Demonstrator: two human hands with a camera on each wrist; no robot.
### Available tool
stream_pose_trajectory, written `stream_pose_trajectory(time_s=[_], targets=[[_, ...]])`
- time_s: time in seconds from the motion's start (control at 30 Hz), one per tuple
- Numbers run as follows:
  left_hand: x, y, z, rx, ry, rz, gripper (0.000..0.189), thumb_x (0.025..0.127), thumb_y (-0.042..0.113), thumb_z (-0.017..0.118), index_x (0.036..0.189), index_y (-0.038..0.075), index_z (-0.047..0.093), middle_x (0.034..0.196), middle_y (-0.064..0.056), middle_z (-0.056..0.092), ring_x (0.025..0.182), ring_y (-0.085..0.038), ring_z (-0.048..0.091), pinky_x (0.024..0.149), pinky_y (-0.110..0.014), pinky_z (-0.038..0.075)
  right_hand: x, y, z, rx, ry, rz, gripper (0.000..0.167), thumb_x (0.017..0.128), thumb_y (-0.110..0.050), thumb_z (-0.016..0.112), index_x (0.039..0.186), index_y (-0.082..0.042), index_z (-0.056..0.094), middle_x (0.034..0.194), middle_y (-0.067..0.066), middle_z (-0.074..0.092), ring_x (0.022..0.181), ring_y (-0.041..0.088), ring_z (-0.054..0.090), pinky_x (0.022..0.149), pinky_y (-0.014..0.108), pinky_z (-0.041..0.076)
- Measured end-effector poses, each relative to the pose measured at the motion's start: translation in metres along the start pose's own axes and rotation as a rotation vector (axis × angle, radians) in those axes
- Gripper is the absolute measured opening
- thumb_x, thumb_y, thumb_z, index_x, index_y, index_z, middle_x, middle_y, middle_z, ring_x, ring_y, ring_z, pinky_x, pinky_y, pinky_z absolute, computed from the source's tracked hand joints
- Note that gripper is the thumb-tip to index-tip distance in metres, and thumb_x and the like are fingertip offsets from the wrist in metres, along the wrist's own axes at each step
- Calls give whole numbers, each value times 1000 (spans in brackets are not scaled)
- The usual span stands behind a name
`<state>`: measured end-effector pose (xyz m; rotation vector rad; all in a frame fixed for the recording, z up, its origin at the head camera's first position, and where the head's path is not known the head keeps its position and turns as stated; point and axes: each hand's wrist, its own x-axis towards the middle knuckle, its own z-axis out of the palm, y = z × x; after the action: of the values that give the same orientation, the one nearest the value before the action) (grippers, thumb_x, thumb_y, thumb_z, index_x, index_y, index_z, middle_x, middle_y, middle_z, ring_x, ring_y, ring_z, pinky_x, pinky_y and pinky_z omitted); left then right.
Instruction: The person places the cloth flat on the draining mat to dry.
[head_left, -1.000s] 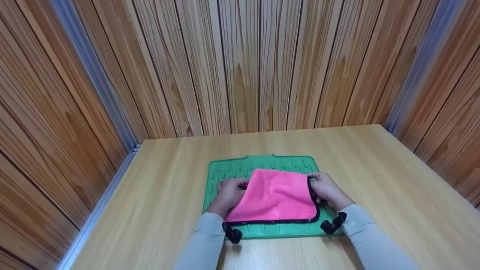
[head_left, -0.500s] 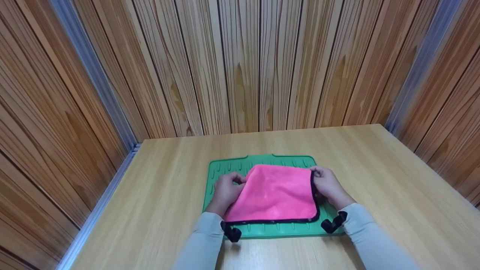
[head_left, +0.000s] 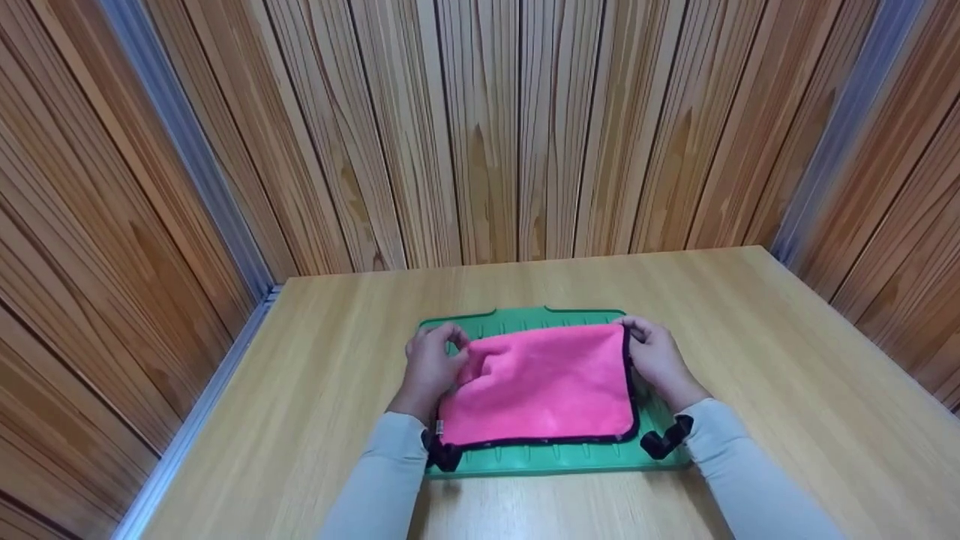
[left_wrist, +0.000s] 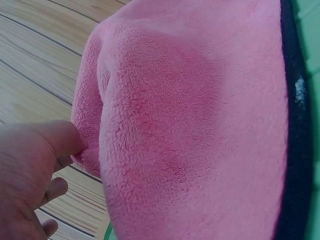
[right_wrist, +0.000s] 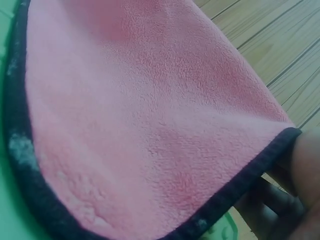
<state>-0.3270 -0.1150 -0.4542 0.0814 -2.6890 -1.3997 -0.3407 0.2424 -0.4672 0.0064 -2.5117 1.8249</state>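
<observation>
A pink plush cloth with black edging lies over the green ribbed mat, its far edge raised. My left hand pinches the cloth's far left part between thumb and fingers, which bunches small creases there. In the left wrist view the thumb and a finger grip a fold of the cloth, the other fingers loosely bent below. At the far right corner my right hand pinches the black-edged border. The right wrist view shows that corner of the cloth drawn up to the fingers.
The mat rests on a light wooden table. Wood-plank walls enclose the table at the back and on both sides, with metal strips at the corners. A black wrist mount sits on each sleeve cuff.
My left hand has moved left and away from me, drawing the cloth's far edge straighter and wider. My right hand has lifted its corner slightly farther back.
</observation>
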Motion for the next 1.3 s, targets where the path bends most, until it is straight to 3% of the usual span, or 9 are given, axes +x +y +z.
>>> stream_pose_trajectory(time_s=[0.17,0.27,0.37,0.53,0.67,0.77,0.93,1.03,1.3], targets=[[-4,-9,1,24,-44,-11,17,105,20,78,122,22,80,124,-6,68,144,-37,47,115,-55,50,-2,5,0,89,-74,49,32,118,-14,50,139,-8,73,113,-16,77,101,1,65,89,18,56],[-9,-15,1,37,-99,-32,32,102,31,83,131,21,77,120,-6,68,138,-36,45,103,-48,53,-4,7,0,152,-95,89,36,119,-18,42,130,-18,77,109,-16,71,98,6,65,88,23,57],[-16,-18,-1,57,-153,-64,42,97,42,87,130,19,75,119,-8,66,136,-35,44,99,-47,53,-8,7,-1,171,-134,87,35,122,-29,42,121,-23,76,107,-15,69,93,9,68,87,26,58],[-19,-20,-4,122,-171,-44,31,97,39,85,115,16,78,110,-8,71,129,-34,49,107,-53,47,-11,5,4,82,-159,62,37,118,-29,57,145,-5,63,87,-12,61,75,6,58,69,23,52],[-19,-19,-6,96,-152,-66,14,101,30,81,99,16,79,101,-7,69,127,-33,49,100,-48,49,-12,4,6,32,-152,27,51,114,-18,64,160,0,51,75,-13,52,62,6,46,61,23,45],[-17,-19,-7,93,-127,-52,13,103,23,79,94,14,80,97,-7,71,122,-32,52,105,-50,47,-12,4,4,16,-155,3,56,115,-17,64,165,-1,45,78,-14,56,60,6,47,61,24,46],[-9,-24,-15,141,-41,-26,13,108,18,73,106,10,83,99,-8,76,120,-32,56,119,-57,40,-11,5,-1,26,-127,-15,57,117,-15,59,169,-1,39,83,-13,56,61,6,46,60,23,44],[-1,-25,-20,137,15,-44,16,111,18,71,117,10,83,108,-10,77,126,-34,55,119,-57,42,-9,6,-4,14,-83,-26,55,117,-13,58,167,0,41,79,-12,50,59,5,41,59,23,40],[13,-27,-23,138,93,-55,19,113,17,69,125,12,82,124,-11,80,132,-35,54,127,-59,36,-7,6,-5,-30,-51,-21,56,118,-16,57,168,-2,40,87,-13,62,81,4,54,78,21,46]])
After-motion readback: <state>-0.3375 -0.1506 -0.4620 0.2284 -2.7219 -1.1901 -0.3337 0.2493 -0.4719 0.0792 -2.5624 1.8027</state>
